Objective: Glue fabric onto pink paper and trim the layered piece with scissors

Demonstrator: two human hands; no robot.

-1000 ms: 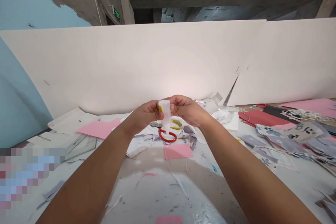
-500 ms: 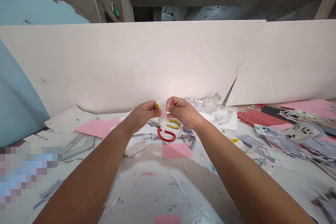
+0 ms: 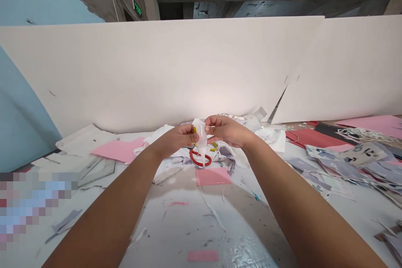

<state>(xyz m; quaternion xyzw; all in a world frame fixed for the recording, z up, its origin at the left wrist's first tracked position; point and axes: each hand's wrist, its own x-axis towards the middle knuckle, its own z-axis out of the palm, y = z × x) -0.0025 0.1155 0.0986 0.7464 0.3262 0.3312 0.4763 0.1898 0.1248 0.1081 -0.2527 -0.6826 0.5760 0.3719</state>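
A small white glue bottle (image 3: pixel 200 138) with a yellow label hangs upside down, nozzle pointing at the table. My left hand (image 3: pixel 177 137) pinches its left side and my right hand (image 3: pixel 226 130) pinches its right side near the base; both are closed on it. Right below the nozzle lie scissors with a red handle loop (image 3: pixel 197 160) and a yellow one (image 3: pixel 214 146), on crumpled white paper. A small pink paper rectangle (image 3: pixel 212 176) lies just in front of them.
A tall white board (image 3: pixel 157 71) stands along the back of the white, scrap-strewn table (image 3: pixel 188 222). A pink sheet (image 3: pixel 117 150) and a clear ruler (image 3: pixel 96 169) lie at left. Patterned lilac papers (image 3: pixel 345 161) and red and pink sheets pile up at right.
Both hands have stayed on the bottle and shifted a little lower and to the right; the nozzle now points closer to the red scissor loop.
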